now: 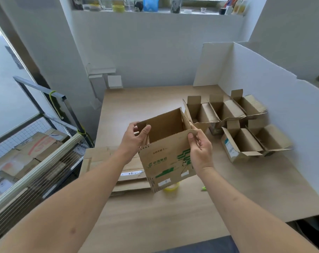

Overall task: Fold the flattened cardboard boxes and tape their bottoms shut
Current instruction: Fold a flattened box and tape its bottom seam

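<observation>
Box: an opened cardboard box [168, 148] is held above the tabletop [155, 216], its open mouth tilted up and away, its long axis sloping down toward the person.
Left hand [135, 137]: clamped on the box's left flap.
Right hand [200, 145]: pinched on the box's near right corner.
Room: bare tabletop lies nearer than the box; folded boxes [237, 125] crowd its right, flattened cardboard [107, 161] its left, a tape roll [171, 187] beneath.

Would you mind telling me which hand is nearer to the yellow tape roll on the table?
Right. The right hand grips the box above the tape roll; the left hand holds the box's far-left edge.
</observation>
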`<state>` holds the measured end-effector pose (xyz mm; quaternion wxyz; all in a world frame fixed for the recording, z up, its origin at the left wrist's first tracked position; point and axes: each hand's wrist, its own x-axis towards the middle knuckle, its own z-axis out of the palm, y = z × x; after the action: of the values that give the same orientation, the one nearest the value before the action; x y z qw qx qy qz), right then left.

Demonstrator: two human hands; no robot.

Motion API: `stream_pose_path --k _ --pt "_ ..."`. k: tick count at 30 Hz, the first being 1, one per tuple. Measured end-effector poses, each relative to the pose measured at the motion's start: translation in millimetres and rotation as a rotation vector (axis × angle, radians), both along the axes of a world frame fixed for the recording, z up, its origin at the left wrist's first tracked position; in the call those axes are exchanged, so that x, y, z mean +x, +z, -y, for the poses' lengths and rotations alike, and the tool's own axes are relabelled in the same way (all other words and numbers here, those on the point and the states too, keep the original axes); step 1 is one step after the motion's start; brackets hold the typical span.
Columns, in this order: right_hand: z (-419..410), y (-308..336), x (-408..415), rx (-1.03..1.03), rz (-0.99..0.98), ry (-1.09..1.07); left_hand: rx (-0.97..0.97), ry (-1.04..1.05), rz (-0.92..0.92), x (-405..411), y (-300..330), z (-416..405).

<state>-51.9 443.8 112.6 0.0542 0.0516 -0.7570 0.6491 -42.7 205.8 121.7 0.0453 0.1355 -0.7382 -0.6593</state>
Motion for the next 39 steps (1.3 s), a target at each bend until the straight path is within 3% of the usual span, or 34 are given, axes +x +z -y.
stream_pose_path --k 8,16,22,28,33,36,39 --pt "-60 -11 0 -0.029 0.059 -0.099 0.066 -0.026 0.09 -13 -26 -52" --pt "-86 -32 -43 0.041 0.057 -0.026 -0.058 0.036 0.185 -76 -39 -96" --pt "-114 -54 -89 0.244 -0.089 0.014 0.002 0.121 0.193 -138 -65 -105" --pt "-155 -103 -102 0.611 -0.247 0.114 -0.02 0.185 0.186 -169 -87 -129" --pt "-186 -123 -119 0.688 -0.282 0.222 -0.085 0.122 0.224 -167 -102 -147" --pt "-201 -123 -131 0.716 -0.294 0.322 -0.15 0.037 0.363 -156 -103 -150" --pt "-213 -120 -145 0.7 -0.322 0.357 -0.069 -0.052 0.5 -148 -106 -152"
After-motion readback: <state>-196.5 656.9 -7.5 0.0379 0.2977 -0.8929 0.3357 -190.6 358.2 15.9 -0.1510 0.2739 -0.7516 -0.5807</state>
